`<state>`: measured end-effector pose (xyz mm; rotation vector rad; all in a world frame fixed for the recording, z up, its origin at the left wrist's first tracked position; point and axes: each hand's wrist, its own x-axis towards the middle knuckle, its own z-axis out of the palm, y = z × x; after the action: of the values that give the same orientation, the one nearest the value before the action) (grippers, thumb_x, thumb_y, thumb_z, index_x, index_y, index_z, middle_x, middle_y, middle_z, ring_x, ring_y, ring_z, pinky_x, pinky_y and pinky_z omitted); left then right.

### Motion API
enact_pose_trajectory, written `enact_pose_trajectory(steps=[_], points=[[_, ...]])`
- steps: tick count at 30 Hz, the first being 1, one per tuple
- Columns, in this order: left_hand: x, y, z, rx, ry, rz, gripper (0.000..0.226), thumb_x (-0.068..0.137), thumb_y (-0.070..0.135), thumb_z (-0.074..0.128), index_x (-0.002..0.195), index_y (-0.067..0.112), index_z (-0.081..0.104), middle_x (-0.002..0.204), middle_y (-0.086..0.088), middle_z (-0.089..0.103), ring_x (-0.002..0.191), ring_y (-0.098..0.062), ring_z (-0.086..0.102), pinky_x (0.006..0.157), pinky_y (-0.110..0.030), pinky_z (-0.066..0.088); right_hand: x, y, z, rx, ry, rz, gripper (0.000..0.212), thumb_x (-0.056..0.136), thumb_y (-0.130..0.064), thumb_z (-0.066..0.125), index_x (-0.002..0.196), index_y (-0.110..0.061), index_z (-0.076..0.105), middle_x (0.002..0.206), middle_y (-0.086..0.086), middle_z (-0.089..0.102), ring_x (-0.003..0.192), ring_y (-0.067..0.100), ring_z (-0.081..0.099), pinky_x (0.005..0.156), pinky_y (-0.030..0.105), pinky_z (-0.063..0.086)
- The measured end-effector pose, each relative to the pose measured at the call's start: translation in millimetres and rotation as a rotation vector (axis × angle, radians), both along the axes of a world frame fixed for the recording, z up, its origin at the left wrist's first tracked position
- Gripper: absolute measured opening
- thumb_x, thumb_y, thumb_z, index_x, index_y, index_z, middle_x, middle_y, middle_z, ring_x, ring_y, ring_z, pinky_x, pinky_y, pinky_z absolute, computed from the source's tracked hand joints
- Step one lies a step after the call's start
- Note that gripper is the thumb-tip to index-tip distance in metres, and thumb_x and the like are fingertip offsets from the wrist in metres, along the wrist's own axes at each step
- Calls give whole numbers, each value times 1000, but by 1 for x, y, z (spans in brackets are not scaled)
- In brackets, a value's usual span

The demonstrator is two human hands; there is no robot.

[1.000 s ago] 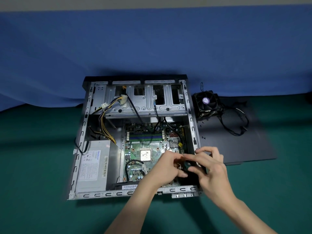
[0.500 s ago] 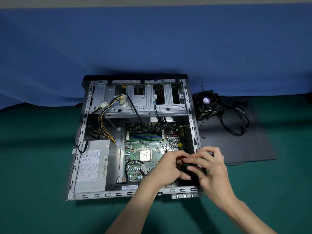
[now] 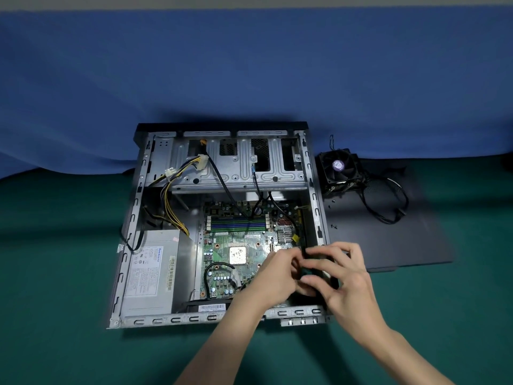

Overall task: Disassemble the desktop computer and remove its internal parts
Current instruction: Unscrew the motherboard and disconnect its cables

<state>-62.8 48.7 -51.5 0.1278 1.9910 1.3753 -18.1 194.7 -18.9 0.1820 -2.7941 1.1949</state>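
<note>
Surface: table under a green cloth (image 3: 69,273), with a blue cloth (image 3: 249,65) hung as backdrop behind it

Item 1, computer case (image 3: 166,320): bare metal, lying on its side with the open side up, at the middle of the table, its far end against the backdrop.
- drive cage (image 3: 241,165), across the far end
- power supply (image 3: 150,270), grey box with a label, in the near left corner
- cable bundle (image 3: 169,201), yellow and black, running from the power supply up to white plugs that lie on the drive cage
- motherboard (image 3: 222,245), green, flat in the right half; on it the square processor (image 3: 238,255), the memory slots (image 3: 237,223) beyond it, and a small finned heat sink (image 3: 284,235) to the right

Item 2, side panel (image 3: 388,240): dark, flat on the table, just right of the case. On its far end stand a cooler fan (image 3: 338,168) and a loose black cable (image 3: 388,207); small screws (image 3: 334,226) lie near the panel's left edge.

Item 3, dark part (image 3: 313,270): small, with a green edge, above the case's near right corner, between both hands; its kind cannot be told.

Hands: the right hand (image 3: 347,282) pinches the dark part, thumb below, forefinger above, other fingers loosely bent. The left hand (image 3: 274,279) has its fingers curled at the part's left end; whether they clamp it cannot be told
</note>
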Motion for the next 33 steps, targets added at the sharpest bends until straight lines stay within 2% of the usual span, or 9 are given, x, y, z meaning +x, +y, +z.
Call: enact_pose_trajectory(steps=[2, 6, 8, 12, 16, 21, 26, 29, 33], points=[[0, -1, 0, 10, -22, -29, 39, 65, 7, 82, 82, 35, 59, 65, 16, 59, 59, 0, 49, 60, -25, 52, -1, 0, -1, -16, 13, 0, 23, 71, -3, 79, 88, -18, 76, 94, -19, 65, 97, 21, 48, 81, 53, 44], [0, -1, -2, 11, -25, -7, 30, 72, 1, 75, 90, 23, 68, 78, 3, 64, 71, -12, 56, 77, -36, 52, 0, 3, -2, -18, 6, 12, 28, 71, -2, 79, 95, -16, 76, 95, -17, 68, 98, 19, 49, 81, 54, 43], [1, 0, -2, -26, 20, -14, 29, 69, 6, 78, 88, 22, 63, 72, 8, 61, 68, -8, 55, 70, -30, 52, 0, 1, -1, -4, 8, 9, 23, 73, -14, 78, 95, -18, 76, 101, -18, 67, 100, 19, 48, 83, 52, 45], [0, -4, -2, 1, -47, -70, 28, 74, 3, 75, 93, 23, 67, 51, 18, 57, 44, 4, 45, 46, -12, 38, 0, 4, -3, -14, 18, 15, 29, 70, 3, 79, 90, -18, 76, 94, -22, 66, 97, 15, 47, 80, 52, 41], [0, 1, -1, -45, 10, -32, 33, 69, 10, 80, 94, 24, 64, 85, 3, 66, 79, -13, 59, 75, -32, 53, 1, 2, -2, -8, -5, 8, 29, 72, -5, 79, 99, -15, 75, 98, -19, 66, 100, 16, 46, 84, 52, 43], [-1, -4, -2, 9, -86, -40, 33, 75, 2, 74, 82, 31, 63, 43, 14, 50, 38, 0, 35, 40, -15, 33, 1, 2, -3, -2, -24, 6, 30, 73, 5, 76, 94, -16, 77, 99, -11, 65, 97, 23, 47, 82, 53, 44], [1, 3, -3, -65, 9, -23, 40, 63, 13, 85, 73, 36, 54, 72, 6, 59, 68, -9, 54, 68, -28, 50, 0, 1, 0, 0, 6, 1, 22, 75, -8, 76, 93, -21, 77, 93, -15, 62, 95, 19, 47, 79, 51, 43], [1, 0, -5, 2, -12, -18, 38, 68, 7, 80, 78, 41, 64, 74, 12, 66, 68, 1, 56, 70, -24, 50, -1, 5, -1, -5, 4, 6, 34, 73, 6, 75, 97, -18, 75, 91, -17, 65, 94, 20, 47, 79, 53, 43], [1, 2, -7, -84, 73, -16, 32, 68, 15, 81, 74, 36, 58, 76, 3, 63, 74, -12, 56, 76, -33, 52, 0, 2, -1, 10, 13, 25, 21, 76, -15, 75, 98, -16, 76, 98, -17, 67, 97, 20, 46, 82, 52, 44]])
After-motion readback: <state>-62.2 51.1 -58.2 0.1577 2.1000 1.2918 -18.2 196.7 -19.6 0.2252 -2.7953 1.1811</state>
